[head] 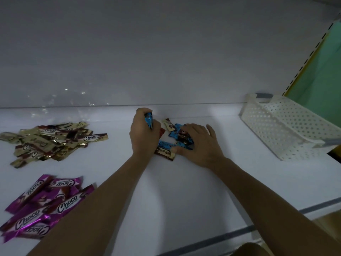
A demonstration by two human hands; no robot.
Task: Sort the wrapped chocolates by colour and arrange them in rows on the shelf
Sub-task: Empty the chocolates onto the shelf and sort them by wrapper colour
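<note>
On the white shelf lie three groups of wrapped "Choco" chocolates. A gold pile sits at the far left. A purple pile lies near the front left. A small mixed heap of blue, gold and red chocolates lies in the middle, near the back wall. My left hand grips a few blue chocolates upright above the heap's left side. My right hand rests on the heap's right side, its fingers touching the wrappers; what lies beneath it is hidden.
A white perforated plastic basket stands tilted at the back right of the shelf. The white back wall rises right behind the mixed heap. A grey shelf edge strip runs along the front right. A green panel shows at the far right.
</note>
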